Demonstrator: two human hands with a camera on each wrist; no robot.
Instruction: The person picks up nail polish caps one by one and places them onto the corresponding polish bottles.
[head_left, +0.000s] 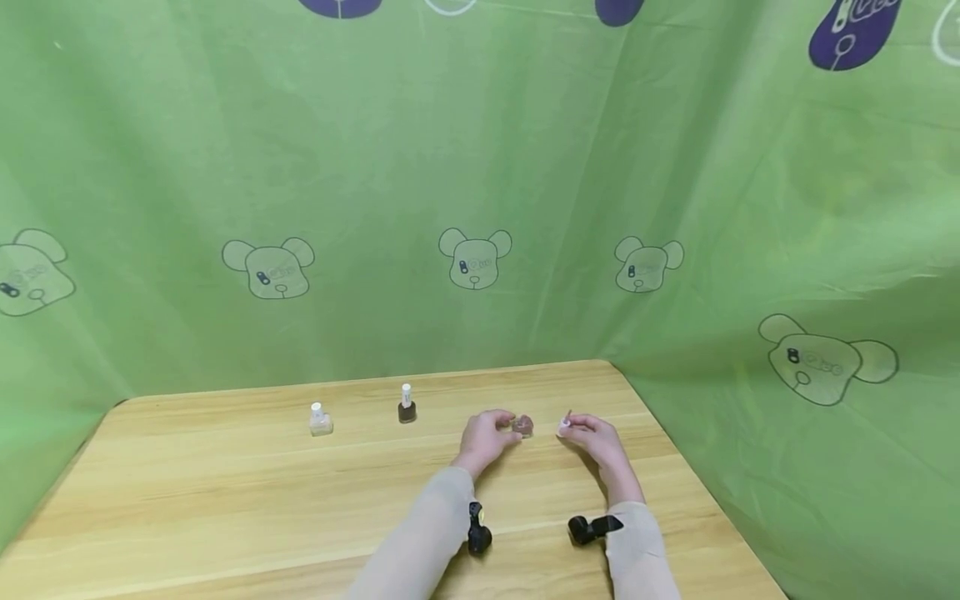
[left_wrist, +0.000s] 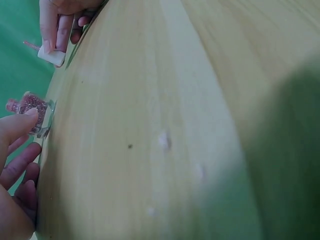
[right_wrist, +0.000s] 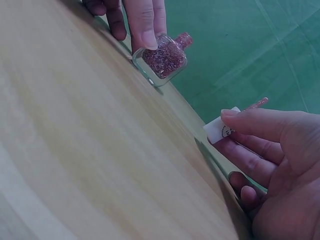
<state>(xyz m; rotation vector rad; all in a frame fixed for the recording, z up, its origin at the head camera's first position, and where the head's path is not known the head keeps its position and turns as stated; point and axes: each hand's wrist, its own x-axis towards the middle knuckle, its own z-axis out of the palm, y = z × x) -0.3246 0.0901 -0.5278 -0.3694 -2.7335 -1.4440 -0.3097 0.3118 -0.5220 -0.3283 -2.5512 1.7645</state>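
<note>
Near the right side of the table, my left hand [head_left: 482, 440] holds a square glass nail polish bottle [right_wrist: 166, 60] between thumb and fingers. Pinkish-red glitter polish fills it, and its neck is uncapped. To the right of it, apart from the bottle, my right hand [head_left: 602, 445] pinches a white nail polish cap [right_wrist: 219, 129] with thumb and fingers. The cap's brush [right_wrist: 258, 103], coated in pink glitter, points up and away from the tabletop. In the left wrist view the bottle [left_wrist: 34, 112] stands low, close to the table surface.
Two capped nail polish bottles stand toward the table's back left: a clear or pale one [head_left: 321, 423] and a dark one [head_left: 407, 410], both with white caps. The wooden table [head_left: 247, 500] meets a green printed curtain [head_left: 375, 317] behind and at the sides.
</note>
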